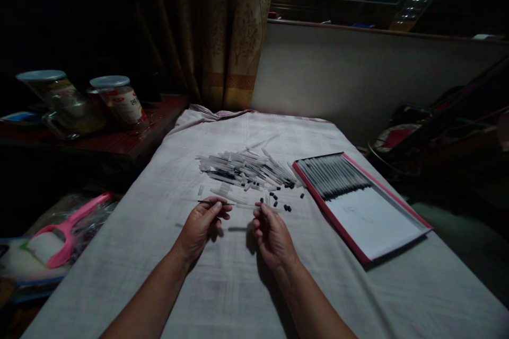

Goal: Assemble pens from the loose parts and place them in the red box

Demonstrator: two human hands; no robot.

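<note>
My left hand (201,225) pinches a thin dark pen refill (217,203) between thumb and fingers, held level above the cloth. My right hand (272,233) is closed in a pinch at the end of a thin pale stick (244,205) in line with the refill. Whether the two are one piece, I cannot tell. Beyond my hands lies a loose pile of clear pen tubes and dark refills (246,167). Several small black caps (287,207) are scattered between the pile and my right hand.
On the right, a red-edged box (330,222) holds a row of black-tipped pens (338,175) at its far end. White cloth (131,275) covers the table. Jars (119,100) and a glass mug (73,119) stand on a side table at left, above a pink-handled object (67,233).
</note>
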